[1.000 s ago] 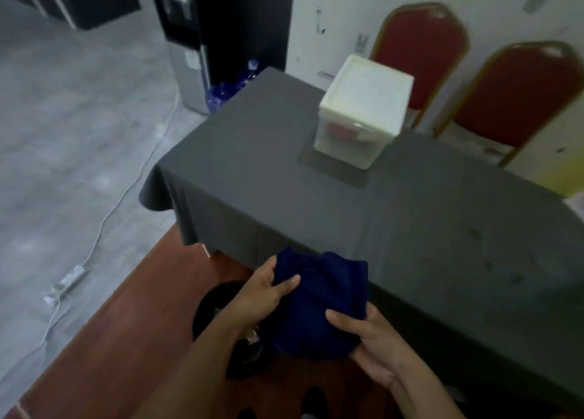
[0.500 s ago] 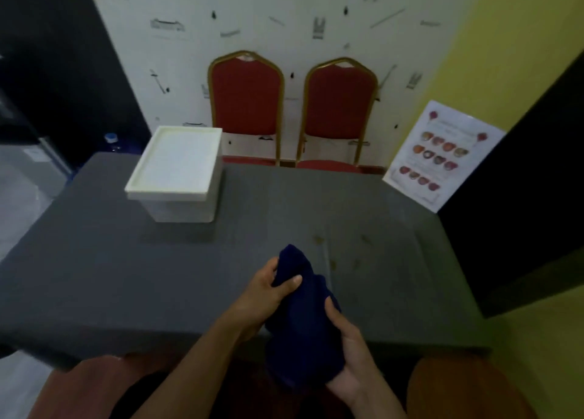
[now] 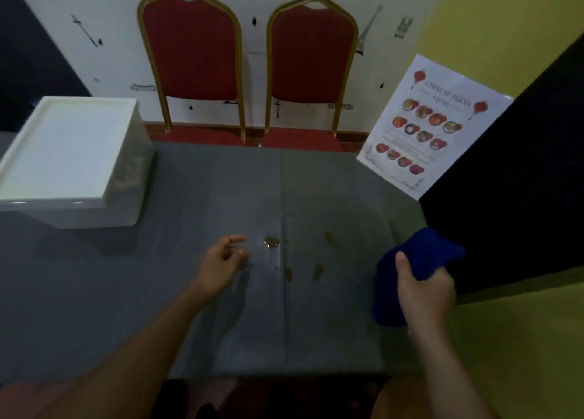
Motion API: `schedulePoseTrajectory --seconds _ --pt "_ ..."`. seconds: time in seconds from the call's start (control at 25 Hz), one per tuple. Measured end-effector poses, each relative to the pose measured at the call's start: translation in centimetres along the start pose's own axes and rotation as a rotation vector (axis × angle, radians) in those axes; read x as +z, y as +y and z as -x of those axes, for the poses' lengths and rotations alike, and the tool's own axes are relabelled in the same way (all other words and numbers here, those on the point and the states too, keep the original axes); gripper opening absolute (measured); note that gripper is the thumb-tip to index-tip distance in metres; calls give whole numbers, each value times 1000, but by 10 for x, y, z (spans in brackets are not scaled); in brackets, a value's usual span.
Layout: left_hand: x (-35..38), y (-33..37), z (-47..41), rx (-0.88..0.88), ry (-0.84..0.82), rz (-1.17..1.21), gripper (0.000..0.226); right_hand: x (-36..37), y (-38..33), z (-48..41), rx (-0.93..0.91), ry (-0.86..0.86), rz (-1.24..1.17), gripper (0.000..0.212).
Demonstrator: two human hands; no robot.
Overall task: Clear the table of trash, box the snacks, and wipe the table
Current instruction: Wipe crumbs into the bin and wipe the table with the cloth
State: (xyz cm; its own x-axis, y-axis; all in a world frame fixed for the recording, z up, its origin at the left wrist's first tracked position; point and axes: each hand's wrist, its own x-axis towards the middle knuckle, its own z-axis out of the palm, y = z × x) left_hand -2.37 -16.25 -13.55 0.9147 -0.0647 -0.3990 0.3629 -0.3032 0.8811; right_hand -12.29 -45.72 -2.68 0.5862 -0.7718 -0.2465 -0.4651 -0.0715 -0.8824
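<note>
A grey-clothed table [image 3: 221, 317] fills the middle of the view. Brown wet stains [image 3: 272, 242] mark its centre, with several smaller spots to the right. My right hand [image 3: 422, 289] grips a bunched dark blue cloth [image 3: 420, 257] above the table's right edge. Just left of the stains, my left hand [image 3: 222, 263] hovers over the table with its fingers loosely apart and nothing in it. A white lidded box [image 3: 68, 162] stands shut at the far left of the table; its contents are barely visible through the side.
Two red chairs with gold frames [image 3: 192, 67] [image 3: 311, 67] stand against the white wall behind the table. A printed food menu sheet [image 3: 433, 127] leans at the table's far right corner, beside a dark panel and a yellow wall.
My left hand has let go of the blue cloth and moved left over the table. My right hand carried the cloth to the right. The view has tipped down closer to the stains.
</note>
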Motion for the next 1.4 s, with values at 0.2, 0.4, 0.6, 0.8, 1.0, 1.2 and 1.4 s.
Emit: schedulePoseTrajectory --seconds 0.2,0.4,0.6,0.8,1.0,1.2,1.4 --pt "-53 -57 -45 339 97 -767 39 82 61 -73 -255 -150 736 53" --pt "-52 -76 -48 454 179 -1046 51 170 74 -59 -476 -312 896 66" --pt "-55 -80 -52 440 174 -1139 55 227 95 41 -1049 -690 1006 60" --pt "-56 -77 -51 451 183 -1140 56 119 136 -25 -950 -544 1080 72" --pt "-55 -81 -54 450 194 -1140 56 171 73 -78 -417 -184 895 58" --pt "-56 -86 -56 482 180 -1134 58 267 72 53 -831 -608 921 65" --pt "-56 -83 -55 475 211 -1099 56 148 138 48 -1059 -573 1003 57"
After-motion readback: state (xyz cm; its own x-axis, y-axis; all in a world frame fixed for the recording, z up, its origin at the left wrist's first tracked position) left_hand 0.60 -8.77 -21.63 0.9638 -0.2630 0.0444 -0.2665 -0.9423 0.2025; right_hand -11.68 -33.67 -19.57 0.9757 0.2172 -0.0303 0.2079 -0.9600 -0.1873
